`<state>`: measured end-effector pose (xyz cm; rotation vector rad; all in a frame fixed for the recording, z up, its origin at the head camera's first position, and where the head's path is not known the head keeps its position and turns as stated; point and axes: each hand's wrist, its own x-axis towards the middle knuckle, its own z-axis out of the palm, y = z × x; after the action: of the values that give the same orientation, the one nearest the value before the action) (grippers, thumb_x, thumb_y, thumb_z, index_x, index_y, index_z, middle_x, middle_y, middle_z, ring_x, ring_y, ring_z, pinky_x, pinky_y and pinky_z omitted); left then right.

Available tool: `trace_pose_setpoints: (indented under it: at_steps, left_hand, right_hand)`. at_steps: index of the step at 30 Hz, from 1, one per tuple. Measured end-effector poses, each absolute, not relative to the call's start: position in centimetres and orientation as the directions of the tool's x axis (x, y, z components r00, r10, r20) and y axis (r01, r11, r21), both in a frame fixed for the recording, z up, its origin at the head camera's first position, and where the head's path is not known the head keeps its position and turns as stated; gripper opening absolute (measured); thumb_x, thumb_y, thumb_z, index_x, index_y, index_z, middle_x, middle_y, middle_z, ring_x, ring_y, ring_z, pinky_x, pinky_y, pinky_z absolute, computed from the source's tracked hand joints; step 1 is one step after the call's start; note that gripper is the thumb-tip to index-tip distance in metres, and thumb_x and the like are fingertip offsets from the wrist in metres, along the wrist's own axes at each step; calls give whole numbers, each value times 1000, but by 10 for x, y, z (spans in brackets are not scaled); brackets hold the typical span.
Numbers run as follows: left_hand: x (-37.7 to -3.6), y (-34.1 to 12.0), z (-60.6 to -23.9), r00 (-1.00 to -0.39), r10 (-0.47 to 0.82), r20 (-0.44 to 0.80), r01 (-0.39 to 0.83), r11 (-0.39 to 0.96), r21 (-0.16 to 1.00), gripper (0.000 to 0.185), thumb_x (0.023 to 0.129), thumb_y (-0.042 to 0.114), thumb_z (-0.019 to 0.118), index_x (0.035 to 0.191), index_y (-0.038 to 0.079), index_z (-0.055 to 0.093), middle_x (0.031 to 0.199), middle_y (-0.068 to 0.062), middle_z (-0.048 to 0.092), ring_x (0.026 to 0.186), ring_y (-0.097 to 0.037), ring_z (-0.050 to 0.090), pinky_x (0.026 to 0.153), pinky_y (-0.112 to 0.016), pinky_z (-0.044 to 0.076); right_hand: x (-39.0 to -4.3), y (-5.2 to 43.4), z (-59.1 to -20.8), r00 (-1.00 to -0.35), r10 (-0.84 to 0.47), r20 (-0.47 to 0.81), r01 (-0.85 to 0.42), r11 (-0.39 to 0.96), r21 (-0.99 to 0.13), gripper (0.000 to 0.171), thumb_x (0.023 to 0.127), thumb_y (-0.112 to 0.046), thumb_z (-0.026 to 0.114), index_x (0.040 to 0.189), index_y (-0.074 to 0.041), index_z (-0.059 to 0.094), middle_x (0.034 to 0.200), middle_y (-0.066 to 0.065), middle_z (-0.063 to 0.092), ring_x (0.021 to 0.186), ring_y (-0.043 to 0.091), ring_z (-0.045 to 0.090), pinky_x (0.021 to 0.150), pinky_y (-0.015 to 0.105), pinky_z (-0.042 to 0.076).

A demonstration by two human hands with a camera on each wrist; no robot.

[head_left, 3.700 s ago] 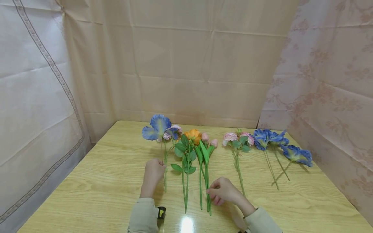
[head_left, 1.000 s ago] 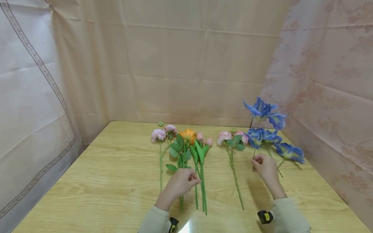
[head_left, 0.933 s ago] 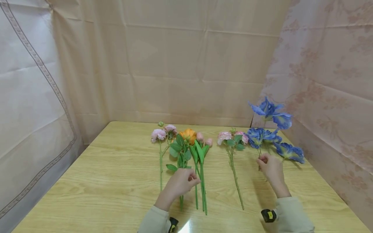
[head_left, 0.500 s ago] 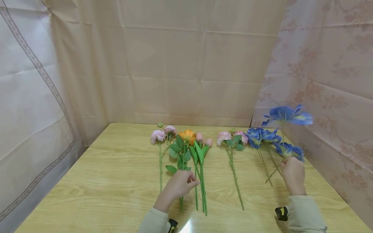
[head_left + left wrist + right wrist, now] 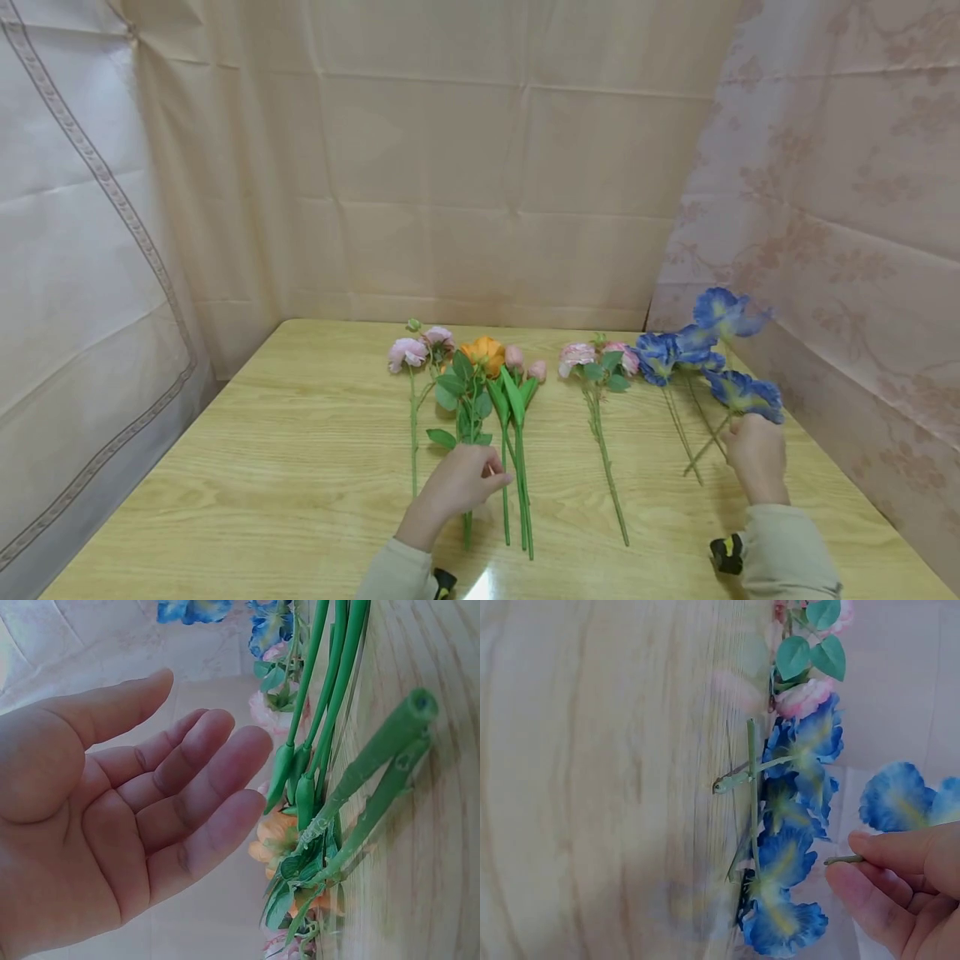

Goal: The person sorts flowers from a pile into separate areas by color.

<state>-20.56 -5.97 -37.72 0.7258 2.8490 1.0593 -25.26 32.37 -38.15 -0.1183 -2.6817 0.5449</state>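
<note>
A pale wood-grain worktop (image 5: 300, 467) stands in a corner hung with cream and rose-patterned cloth (image 5: 847, 167). Taking the orange flower (image 5: 483, 350) as the marker: just left of it lies a pink flower (image 5: 407, 352), its stem running toward the person. The left hand (image 5: 459, 482) rests near the lower stems of the orange bunch, fingers straight and loose, holding nothing — the wrist view shows an empty palm beside the green stems (image 5: 337, 750). Right of the orange flower lies another pink sprig (image 5: 592, 358), then two blue flowers (image 5: 675, 350) flat on the worktop. Far right of it, the right hand (image 5: 756, 454) pinches the stem end of a blue flower (image 5: 722, 310) between thumb and fingertips; its long axis rises away from the person, bloom up and off the worktop. Half a second ago that bloom stood higher and further right — it has dipped toward the lying blue ones.
</note>
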Motion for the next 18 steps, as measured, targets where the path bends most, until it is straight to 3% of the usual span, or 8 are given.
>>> trace_pose_setpoints:
  at_steps: [7, 11, 18]
  left_hand:
    - [-205, -60, -378, -893, 429, 139, 416, 665, 621, 16, 85, 23, 62, 78, 8, 62, 63, 6, 49, 52, -6, 43, 47, -22, 37]
    - [-204, -61, -379, -895, 426, 131, 409, 668, 622, 17, 84, 24, 62, 79, 8, 62, 63, 6, 49, 52, -6, 42, 47, -22, 37]
    - [-205, -62, -381, -897, 426, 116, 403, 681, 612, 17, 84, 24, 62, 78, 8, 61, 63, 6, 49, 53, -6, 43, 48, -22, 38]
  right_hand:
    - [-260, 323, -381, -948, 92, 303, -29, 928, -371, 38, 78, 2, 57, 41, -4, 49, 36, -1, 44, 38, 19, 47, 45, 41, 42]
    - [-263, 324, -387, -961, 69, 269, -33, 934, -355, 34, 72, 1, 62, 41, -3, 48, 38, 1, 45, 41, 22, 47, 50, 46, 44]
    - [-266, 327, -392, -971, 116, 208, 26, 919, -394, 27, 65, 4, 56, 41, -5, 46, 40, 1, 45, 40, 20, 46, 45, 38, 43]
